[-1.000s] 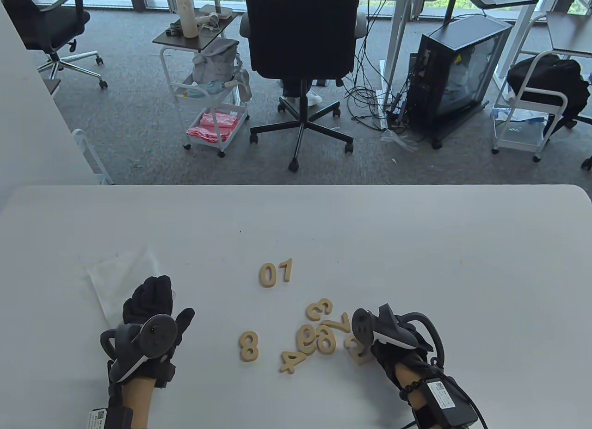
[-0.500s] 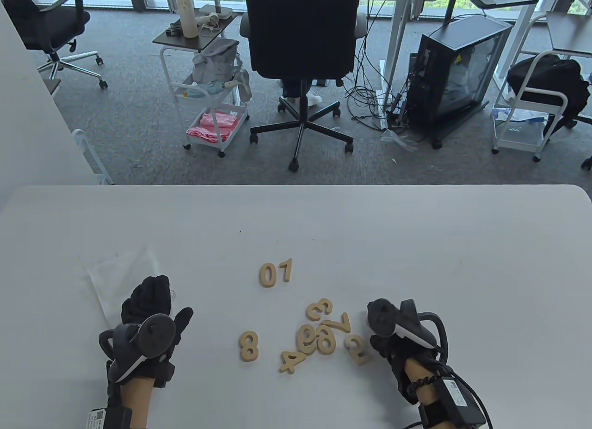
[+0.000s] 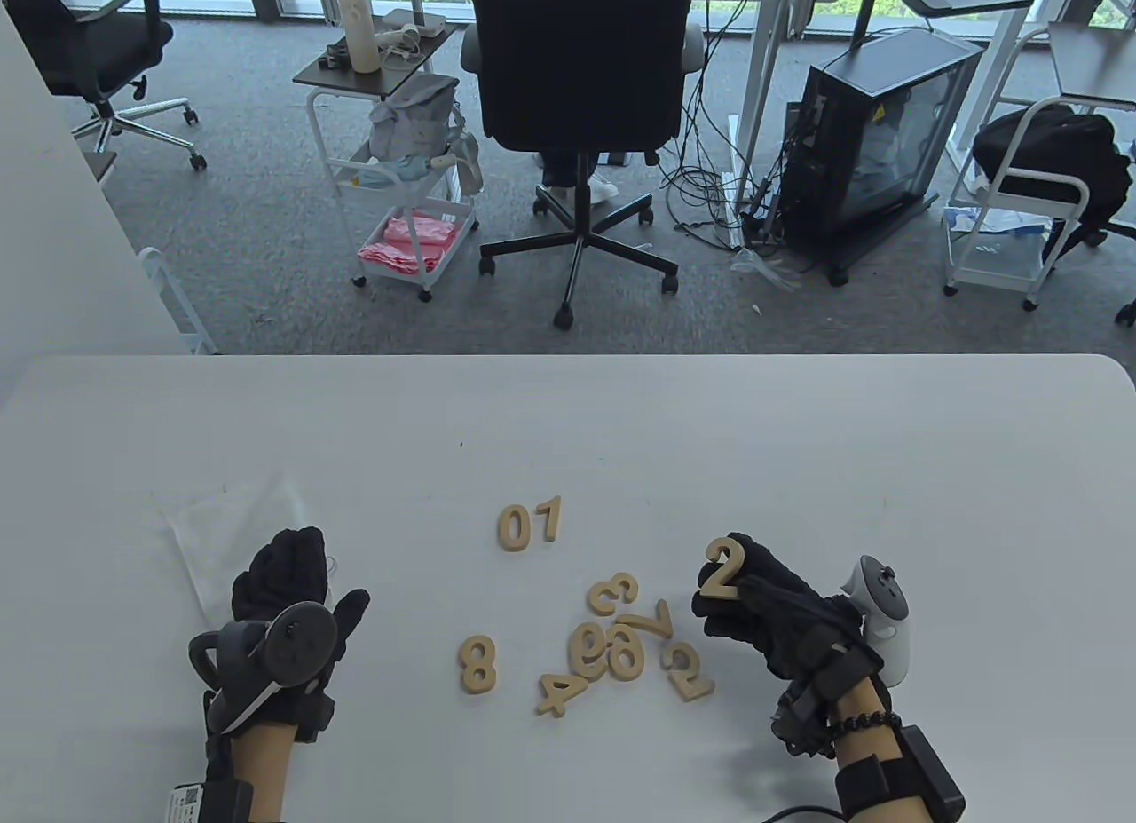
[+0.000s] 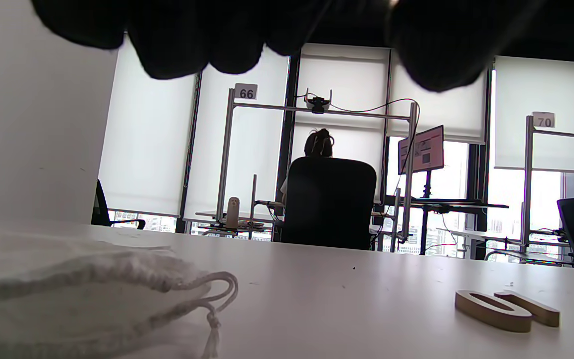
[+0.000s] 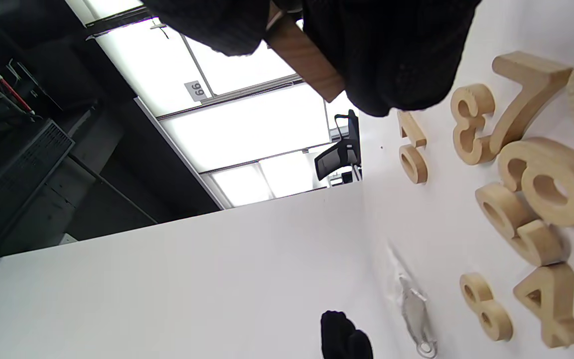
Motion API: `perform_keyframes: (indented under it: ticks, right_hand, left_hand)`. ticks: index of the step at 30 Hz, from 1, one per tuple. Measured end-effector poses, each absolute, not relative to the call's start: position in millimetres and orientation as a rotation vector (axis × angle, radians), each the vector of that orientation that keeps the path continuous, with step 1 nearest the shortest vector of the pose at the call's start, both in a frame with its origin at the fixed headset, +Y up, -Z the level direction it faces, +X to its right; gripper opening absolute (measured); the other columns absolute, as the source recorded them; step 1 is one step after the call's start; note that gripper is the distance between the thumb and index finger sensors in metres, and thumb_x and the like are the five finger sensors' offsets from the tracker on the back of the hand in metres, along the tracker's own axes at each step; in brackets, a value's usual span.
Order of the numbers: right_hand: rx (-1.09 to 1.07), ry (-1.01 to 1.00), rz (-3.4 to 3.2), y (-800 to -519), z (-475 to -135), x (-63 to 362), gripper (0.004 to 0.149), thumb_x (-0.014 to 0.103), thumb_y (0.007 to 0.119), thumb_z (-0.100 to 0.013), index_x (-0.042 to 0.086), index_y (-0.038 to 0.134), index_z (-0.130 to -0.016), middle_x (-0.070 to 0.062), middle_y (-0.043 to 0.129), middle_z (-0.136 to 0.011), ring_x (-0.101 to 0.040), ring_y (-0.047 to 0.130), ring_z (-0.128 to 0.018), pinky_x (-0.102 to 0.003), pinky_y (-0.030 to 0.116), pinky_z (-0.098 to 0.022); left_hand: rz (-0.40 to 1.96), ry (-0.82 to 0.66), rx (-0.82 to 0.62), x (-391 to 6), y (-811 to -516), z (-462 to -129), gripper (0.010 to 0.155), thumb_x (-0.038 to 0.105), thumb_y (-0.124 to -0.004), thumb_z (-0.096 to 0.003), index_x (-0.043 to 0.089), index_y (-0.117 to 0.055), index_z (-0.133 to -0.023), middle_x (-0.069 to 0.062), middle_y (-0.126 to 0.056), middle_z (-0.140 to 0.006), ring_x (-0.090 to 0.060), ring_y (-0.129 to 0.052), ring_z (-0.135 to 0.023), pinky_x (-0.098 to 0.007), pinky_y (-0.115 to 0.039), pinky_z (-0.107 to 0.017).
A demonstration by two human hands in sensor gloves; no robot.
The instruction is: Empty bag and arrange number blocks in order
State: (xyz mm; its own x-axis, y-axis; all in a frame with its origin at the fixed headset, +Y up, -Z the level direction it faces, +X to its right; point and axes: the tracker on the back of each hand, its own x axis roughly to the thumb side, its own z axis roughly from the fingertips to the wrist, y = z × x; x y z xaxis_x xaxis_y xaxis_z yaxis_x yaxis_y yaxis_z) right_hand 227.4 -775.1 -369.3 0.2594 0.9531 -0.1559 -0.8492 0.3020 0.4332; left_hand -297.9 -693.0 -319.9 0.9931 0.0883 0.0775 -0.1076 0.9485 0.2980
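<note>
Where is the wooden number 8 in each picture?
Table view: number 8 block lies flat, left of the jumbled pile.
Left wrist view: not in it.
Right wrist view: number 8 block at lower right, beside the 4.
Shared landmark: the 0 and 1 pair.

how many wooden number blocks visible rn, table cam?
10. 0 and 1 placed in a row; 8 alone; a loose pile of 3, 7, two round 6/9 shapes, 4, 5; 2 pinched in the right hand.
</note>
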Motion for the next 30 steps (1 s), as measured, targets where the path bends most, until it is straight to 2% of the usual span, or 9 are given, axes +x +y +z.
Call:
perform_keyframes:
  ticks: [6, 9, 12, 16, 19, 22, 26, 28, 30]
  right_hand:
    - [0.249, 0.401, 1.223, -776.6, -369.9, 230.5, 0.070, 0.038, 0.071, -0.061, 0.006, 0.035, -0.112, -0.020, 0.063, -0.107, -0.041, 0.086, -0.088, -0.048, 0.082, -0.068]
    - [0.192, 0.372, 1.280, -775.1, -368.5, 231.7, 0.066, 0.035, 0.075, -0.059, 0.006, 0.046, -0.110, -0.018, 0.070, -0.104, -0.038, 0.091, -0.083, -0.046, 0.087, -0.064]
    - [0.153, 0.361, 1.339, -772.8, -366.9, 229.7, 0.054, 0.026, 0.077, -0.059, 0.007, 0.059, -0.106, -0.015, 0.080, -0.097, -0.036, 0.098, -0.076, -0.044, 0.092, -0.058]
    - [0.142, 0.350, 1.424, -765.1, -365.0, 223.1, 0.052, 0.026, 0.080, -0.057, 0.008, 0.065, -0.102, -0.014, 0.084, -0.093, -0.033, 0.102, -0.070, -0.040, 0.095, -0.053]
    - [0.111, 0.333, 1.530, -757.1, -363.0, 215.1, 0.050, 0.026, 0.079, -0.057, 0.009, 0.066, -0.101, -0.016, 0.083, -0.093, -0.033, 0.102, -0.070, -0.040, 0.095, -0.053]
    - [0.095, 0.342, 1.627, -748.6, -365.9, 207.2, 0.046, 0.025, 0.079, -0.056, 0.011, 0.070, -0.099, -0.024, 0.074, -0.097, -0.036, 0.099, -0.073, -0.042, 0.093, -0.054]
    - [0.019, 0.295, 1.763, -731.5, -379.8, 197.7, 0.045, 0.024, 0.080, -0.055, 0.013, 0.074, -0.098, -0.028, 0.063, -0.100, -0.045, 0.085, -0.078, -0.053, 0.081, -0.059]
    - [-0.022, 0.269, 1.839, -721.9, -389.4, 191.6, 0.044, 0.023, 0.081, -0.053, 0.015, 0.076, -0.096, -0.023, 0.068, -0.097, -0.043, 0.086, -0.075, -0.052, 0.081, -0.057]
    - [-0.053, 0.259, 1.912, -710.5, -403.3, 181.2, 0.045, 0.026, 0.083, -0.052, 0.014, 0.078, -0.095, -0.014, 0.082, -0.088, -0.036, 0.094, -0.064, -0.045, 0.087, -0.048]
  left_hand:
    - [0.104, -0.060, 0.310, -299.0, -692.4, -320.0, 0.085, 0.052, -0.076, -0.0484, 0.001, -0.050, -0.111, -0.032, -0.055, -0.111, -0.059, -0.071, -0.098, -0.073, -0.060, -0.068]
    - [0.102, -0.061, 0.311, -298.7, -692.3, -319.9, 0.085, 0.052, -0.076, -0.0483, 0.001, -0.051, -0.111, -0.032, -0.055, -0.111, -0.059, -0.071, -0.098, -0.074, -0.060, -0.068]
    - [0.101, -0.061, 0.316, -298.9, -692.4, -320.1, 0.085, 0.052, -0.076, -0.0484, 0.001, -0.050, -0.111, -0.032, -0.055, -0.111, -0.059, -0.071, -0.098, -0.074, -0.060, -0.068]
    - [0.101, -0.061, 0.320, -299.1, -692.2, -320.2, 0.085, 0.052, -0.076, -0.0484, 0.001, -0.051, -0.111, -0.032, -0.055, -0.111, -0.059, -0.071, -0.098, -0.073, -0.060, -0.068]
    - [0.104, -0.062, 0.324, -299.2, -692.3, -320.3, 0.085, 0.052, -0.076, -0.0484, 0.001, -0.051, -0.111, -0.032, -0.055, -0.111, -0.059, -0.071, -0.098, -0.074, -0.060, -0.068]
    - [0.104, -0.064, 0.327, -299.1, -692.2, -320.5, 0.085, 0.052, -0.076, -0.0484, 0.001, -0.050, -0.111, -0.032, -0.055, -0.111, -0.059, -0.071, -0.098, -0.074, -0.060, -0.068]
    - [0.102, -0.068, 0.329, -298.2, -692.4, -320.8, 0.085, 0.052, -0.076, -0.0484, 0.001, -0.050, -0.112, -0.032, -0.055, -0.111, -0.059, -0.071, -0.098, -0.074, -0.060, -0.068]
    - [0.103, -0.070, 0.330, -298.2, -692.1, -320.8, 0.085, 0.053, -0.076, -0.0484, 0.001, -0.050, -0.111, -0.032, -0.055, -0.111, -0.059, -0.071, -0.098, -0.074, -0.060, -0.068]
    - [0.110, -0.070, 0.337, -298.8, -691.1, -320.5, 0.085, 0.053, -0.076, -0.0484, 0.001, -0.050, -0.111, -0.031, -0.055, -0.111, -0.059, -0.071, -0.098, -0.074, -0.060, -0.068]
